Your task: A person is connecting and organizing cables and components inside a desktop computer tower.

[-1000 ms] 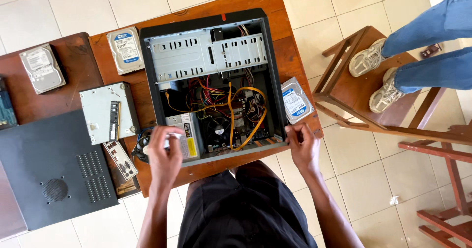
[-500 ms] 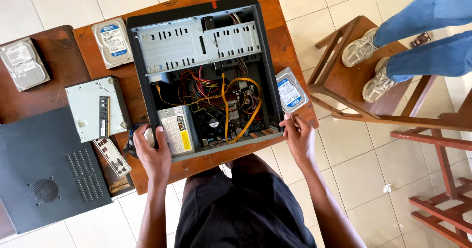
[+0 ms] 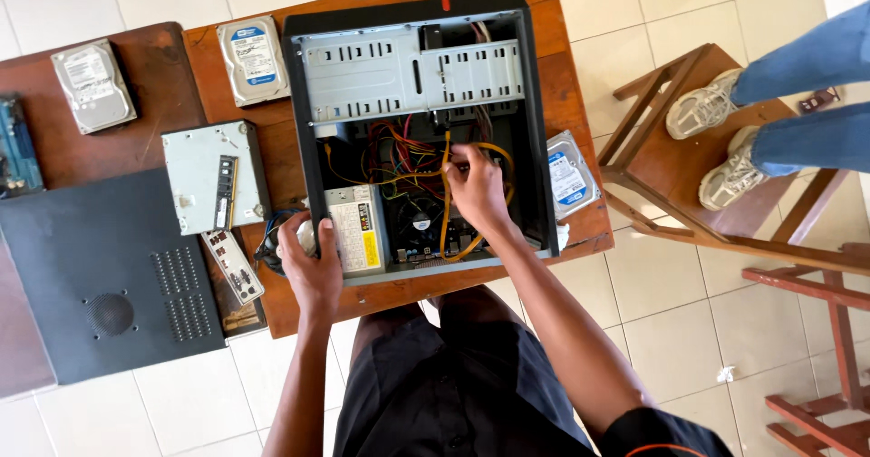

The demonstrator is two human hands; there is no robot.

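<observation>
Head view, looking straight down. Open computer case point(image 3: 412, 131) lying on its side on the wooden tabletop point(image 3: 272, 158), long axis running near to far, open face up.

Right hand point(image 3: 476, 189) reaching into the middle of the case, fingers curled in among the bundle of red, yellow and orange cables point(image 3: 408, 162) — closed around one of the yellow leads, apparently, though the knuckles hide the actual pinch. Cables spreading left and far from that hand, toward the grey drive cage point(image 3: 408, 72) at the far end; black cooling fan point(image 3: 417, 221) just near-left of the wrist.

Left hand point(image 3: 313, 262) at the case's near-left corner, fingers wrapped over the edge beside the grey power supply point(image 3: 355, 230) with its yellow label, bracing rather than lifting. Clearly the farther of the two from the cables — right hand already in contact.

Around the case: one hard drive point(image 3: 254, 58) just left of the far end, another point(image 3: 569, 174) tight against the right wall, a third point(image 3: 92, 85) well off to the left. Grey optical drive point(image 3: 213, 176) with a memory stick on top, left of the case; dark side panel point(image 3: 100, 276) at near left. At far right, another person's pale shoes point(image 3: 716, 140) resting on a wooden stool point(image 3: 671, 162).
</observation>
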